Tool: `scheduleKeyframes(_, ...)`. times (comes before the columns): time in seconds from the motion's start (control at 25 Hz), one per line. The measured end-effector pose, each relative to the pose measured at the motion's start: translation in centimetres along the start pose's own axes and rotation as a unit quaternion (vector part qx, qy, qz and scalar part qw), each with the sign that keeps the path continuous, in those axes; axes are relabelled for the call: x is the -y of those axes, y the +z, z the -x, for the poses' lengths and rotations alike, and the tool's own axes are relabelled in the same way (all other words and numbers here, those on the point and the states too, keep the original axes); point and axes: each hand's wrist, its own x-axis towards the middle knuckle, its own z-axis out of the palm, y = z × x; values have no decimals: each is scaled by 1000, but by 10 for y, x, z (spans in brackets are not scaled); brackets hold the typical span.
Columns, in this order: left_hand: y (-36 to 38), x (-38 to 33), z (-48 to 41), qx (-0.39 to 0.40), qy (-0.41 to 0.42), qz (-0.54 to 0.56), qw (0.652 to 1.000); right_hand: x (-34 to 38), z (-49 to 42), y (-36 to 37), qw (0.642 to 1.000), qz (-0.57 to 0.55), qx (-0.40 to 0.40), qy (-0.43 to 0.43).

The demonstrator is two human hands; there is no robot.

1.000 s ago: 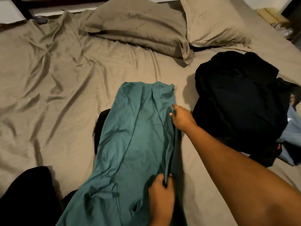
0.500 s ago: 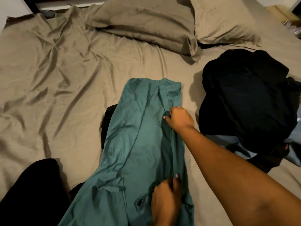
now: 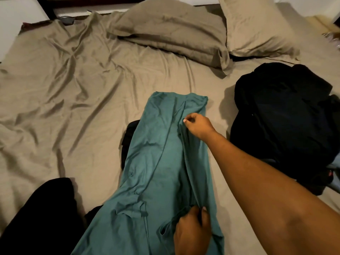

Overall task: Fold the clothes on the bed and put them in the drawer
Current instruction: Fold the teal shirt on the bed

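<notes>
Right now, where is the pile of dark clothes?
Head view: the dark clothes pile sits at the right of the bed, beside the teal garment, in front of the right pillow.

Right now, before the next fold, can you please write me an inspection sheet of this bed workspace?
Surface: wrinkled beige bed sheet; the clothes lie on it.
Job's things: teal garment laid lengthwise in the middle; black clothes pile to its right, with light blue cloth showing at the pile's edge.
Clutter: black cloth at near left; a dark piece partly under the teal garment.
Hands: right hand pinches a fold near the garment's far end; left hand grips its near part.
Cables: nothing seen.
Surroundings: darker pillow, lighter pillow, dark bed frame; no drawer in view.
</notes>
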Motion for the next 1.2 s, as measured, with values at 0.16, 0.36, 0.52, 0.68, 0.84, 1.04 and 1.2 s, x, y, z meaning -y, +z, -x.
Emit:
scheduleKeyframes(0.16,1,8,-6,-12,6,32,999,-3,-1,6,990,115,72,-29)
scheduleKeyframes(0.36,-1,19,-7,-63,51,73,994,-37,43,15,987,157,-15,-39)
scheduleKeyframes(0.52,-1,39,6,-137,172,-54,974,-86,135,39,991,62,-110,32)
scheduleKeyframes(0.68,-30,86,24,-265,226,-107,931,-114,243,72,984,38,-140,101)
scheduleKeyframes(0.84,-95,148,36,-399,56,-95,910,-119,324,95,978,7,-106,179)
scheduleKeyframes(1.04,-136,207,46,-292,-182,-71,936,-123,369,101,957,-36,-20,286)
scheduleKeyframes(1.2,-142,217,44,-270,-139,-5,953,-128,372,98,932,-156,-29,325)
